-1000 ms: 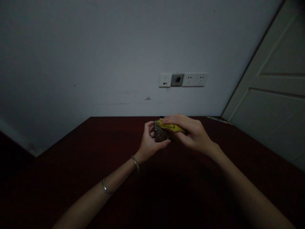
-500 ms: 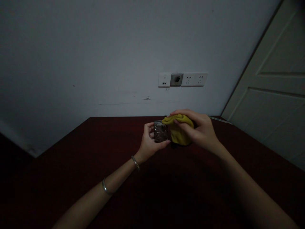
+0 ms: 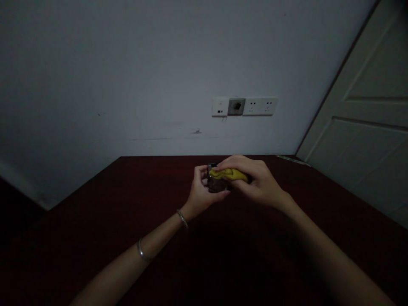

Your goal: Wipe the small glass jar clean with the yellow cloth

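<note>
My left hand (image 3: 201, 191) grips a small dark, shiny object (image 3: 216, 185) with a clear or glossy surface; its exact kind cannot be made out in the dim light. Thumb below and fingers behind hold it at its left end. A folded yellow cloth (image 3: 234, 174) is pinched in my right hand (image 3: 259, 178), thumb in front and fingers over the top. The cloth lies against the face of the dark object and hides its upper right part. Both hands are close together above the dark red table.
The dark red table (image 3: 153, 187) reaches back to a pale wall (image 3: 153, 76) bearing a row of sockets (image 3: 259, 106). On the right stands a panelled door (image 3: 369, 123). A thin flat strip (image 3: 293, 160) lies at the table's back right edge.
My right hand has moved left and a little down with the yellow cloth, which now covers more of the dark object. My left hand stays almost in place.
</note>
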Tool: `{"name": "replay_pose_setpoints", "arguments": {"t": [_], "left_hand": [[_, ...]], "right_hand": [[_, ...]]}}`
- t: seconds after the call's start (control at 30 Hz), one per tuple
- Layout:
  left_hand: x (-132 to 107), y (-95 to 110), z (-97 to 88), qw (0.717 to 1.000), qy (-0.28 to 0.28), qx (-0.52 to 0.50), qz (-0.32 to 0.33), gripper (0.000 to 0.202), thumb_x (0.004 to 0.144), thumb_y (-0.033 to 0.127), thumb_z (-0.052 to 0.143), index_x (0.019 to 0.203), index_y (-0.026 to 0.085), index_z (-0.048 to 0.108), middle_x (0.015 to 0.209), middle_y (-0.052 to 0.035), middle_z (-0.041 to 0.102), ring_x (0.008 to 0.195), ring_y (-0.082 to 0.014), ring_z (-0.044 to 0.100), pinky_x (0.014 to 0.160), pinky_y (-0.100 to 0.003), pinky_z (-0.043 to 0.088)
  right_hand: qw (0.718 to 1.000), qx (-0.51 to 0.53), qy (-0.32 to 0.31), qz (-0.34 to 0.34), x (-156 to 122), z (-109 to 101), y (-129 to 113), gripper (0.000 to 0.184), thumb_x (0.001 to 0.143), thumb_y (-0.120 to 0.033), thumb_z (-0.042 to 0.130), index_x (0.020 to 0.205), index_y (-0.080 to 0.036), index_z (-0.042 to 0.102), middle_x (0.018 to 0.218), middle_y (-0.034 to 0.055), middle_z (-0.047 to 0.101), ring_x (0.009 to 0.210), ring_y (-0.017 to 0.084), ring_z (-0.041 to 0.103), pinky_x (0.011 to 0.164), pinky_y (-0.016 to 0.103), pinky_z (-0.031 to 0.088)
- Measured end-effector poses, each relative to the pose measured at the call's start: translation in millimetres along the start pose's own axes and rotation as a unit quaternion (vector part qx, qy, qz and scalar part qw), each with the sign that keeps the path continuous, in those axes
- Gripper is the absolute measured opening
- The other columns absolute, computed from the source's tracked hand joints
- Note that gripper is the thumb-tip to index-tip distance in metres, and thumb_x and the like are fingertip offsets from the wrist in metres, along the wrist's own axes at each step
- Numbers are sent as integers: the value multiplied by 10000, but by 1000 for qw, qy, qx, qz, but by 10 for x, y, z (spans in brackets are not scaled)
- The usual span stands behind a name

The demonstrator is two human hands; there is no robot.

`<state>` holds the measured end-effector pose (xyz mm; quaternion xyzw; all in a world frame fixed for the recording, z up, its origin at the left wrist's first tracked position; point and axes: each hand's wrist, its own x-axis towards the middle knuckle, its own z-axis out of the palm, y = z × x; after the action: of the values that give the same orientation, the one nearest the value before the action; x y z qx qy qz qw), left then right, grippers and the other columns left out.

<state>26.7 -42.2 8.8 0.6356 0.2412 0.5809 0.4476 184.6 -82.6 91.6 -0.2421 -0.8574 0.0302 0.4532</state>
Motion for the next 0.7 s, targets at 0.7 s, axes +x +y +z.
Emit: {"name": "replay_pose_setpoints", "arguments": {"t": [0.7], "left_hand": [[9, 7, 7, 1000, -11, 6, 14, 747, 503, 301, 855, 1069, 215, 375, 1090, -84, 546, 960, -219, 590, 764, -333, 517]], "right_hand": [[998, -54, -4, -40, -8, 35, 55, 466, 738, 0, 446, 1137, -197, 588, 1099, 68, 662, 1087, 199, 576, 937, 394, 469]]}}
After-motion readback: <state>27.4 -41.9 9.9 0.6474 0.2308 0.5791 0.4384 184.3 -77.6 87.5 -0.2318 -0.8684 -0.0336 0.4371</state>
